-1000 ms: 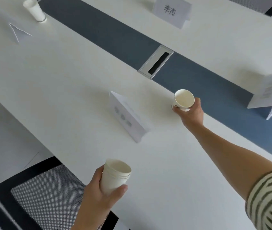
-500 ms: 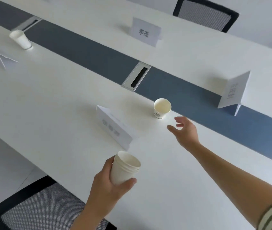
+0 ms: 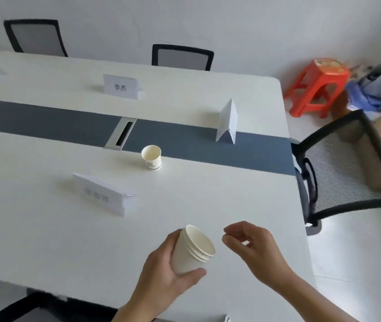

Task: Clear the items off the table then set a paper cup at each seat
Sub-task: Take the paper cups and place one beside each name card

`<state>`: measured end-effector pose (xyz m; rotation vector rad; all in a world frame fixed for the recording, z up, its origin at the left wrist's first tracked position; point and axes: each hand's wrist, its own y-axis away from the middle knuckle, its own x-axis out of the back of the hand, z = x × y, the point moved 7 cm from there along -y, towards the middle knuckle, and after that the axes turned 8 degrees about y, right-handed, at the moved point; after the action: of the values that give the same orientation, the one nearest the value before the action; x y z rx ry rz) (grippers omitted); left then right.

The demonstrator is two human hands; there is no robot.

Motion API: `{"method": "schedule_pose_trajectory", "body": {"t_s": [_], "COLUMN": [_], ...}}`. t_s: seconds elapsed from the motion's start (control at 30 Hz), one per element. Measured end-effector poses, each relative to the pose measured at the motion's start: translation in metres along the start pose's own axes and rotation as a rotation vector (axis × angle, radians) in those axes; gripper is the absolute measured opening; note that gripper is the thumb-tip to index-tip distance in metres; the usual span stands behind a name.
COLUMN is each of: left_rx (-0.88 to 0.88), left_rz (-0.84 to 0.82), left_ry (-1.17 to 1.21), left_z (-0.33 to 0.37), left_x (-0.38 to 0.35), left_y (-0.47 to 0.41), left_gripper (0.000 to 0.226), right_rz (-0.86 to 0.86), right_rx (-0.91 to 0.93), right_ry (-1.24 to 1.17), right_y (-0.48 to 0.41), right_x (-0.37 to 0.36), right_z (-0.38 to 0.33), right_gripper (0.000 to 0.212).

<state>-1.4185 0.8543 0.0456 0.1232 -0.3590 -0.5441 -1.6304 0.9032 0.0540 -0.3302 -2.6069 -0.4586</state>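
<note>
Table (image 3: 45,240): a long white top with a grey strip down the middle; cups are to be set on the white part, near a card, not on the strip.
End chair (image 3: 347,177): drawn up at the table's short end. No cup is seen at that seat, so it is judged the next one to be served.
Near name card (image 3: 105,196): a tented card lies just this side of the single paper cup (image 3: 151,157), which stands upright on the white top at the strip's edge, so this seat is judged done.
End name card (image 3: 228,122): stood on the strip, facing the end chair; the next cup is best set just beside it.
Left hand (image 3: 161,275): fingers and thumb are curled round the stack of paper cups (image 3: 192,249), held above the near edge with its mouth tilted toward the right hand.
Right hand (image 3: 257,249): empty, just beside the stack's rim, with fingers loosely curled and thumb and forefinger nearly meeting.
Advice: only the innermost rim should be pinched and drawn out along the stack's axis while the lower cups are gripped firmly, so that two are not lifted together.
</note>
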Motion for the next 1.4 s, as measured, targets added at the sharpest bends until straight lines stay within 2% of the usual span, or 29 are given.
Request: {"method": "schedule_pose_trajectory", "body": {"t_s": [0.37,0.57,0.77,1.0,1.1,1.2,1.3,1.4], "left_rx": [-0.237,-0.310,-0.337,-0.307,-0.300,-0.278,-0.278,-0.279], "left_rz": [-0.393,-0.580,-0.709,-0.796,-0.806,-0.818,-0.831,-0.824], "left_ry": [-0.229,-0.298,-0.311,-0.274,-0.239,-0.234,-0.233,-0.275], "left_z": [0.062,0.095,0.118,0.147,0.171,0.192,0.210,0.222], "left_x": [-0.192,-0.283,-0.365,-0.471,-0.509,-0.545,-0.580,-0.619], "left_y": [0.095,0.115,0.090,0.032,0.010,-0.011,-0.027,-0.046], "left_gripper": [0.080,0.083,0.083,0.078,0.076,0.073,0.072,0.072], "right_rz": [0.130,0.228,0.346,0.521,0.505,0.454,0.552,0.676], "right_rx": [-0.225,-0.367,-0.433,-0.468,-0.375,-0.320,-0.316,-0.319], "right_ry": [-0.231,-0.380,-0.503,-0.678,-0.749,-0.689,-0.591,-0.643], "right_y": [0.203,0.262,0.269,0.267,0.261,0.249,0.235,0.225], "right_x": [0.091,0.145,0.203,0.314,0.360,0.393,0.424,0.466], "right_z": [0.112,0.164,0.214,0.272,0.274,0.274,0.283,0.313], "right_gripper": [0.006,0.011,0.007,0.010,0.025,0.045,0.048,0.048]}}
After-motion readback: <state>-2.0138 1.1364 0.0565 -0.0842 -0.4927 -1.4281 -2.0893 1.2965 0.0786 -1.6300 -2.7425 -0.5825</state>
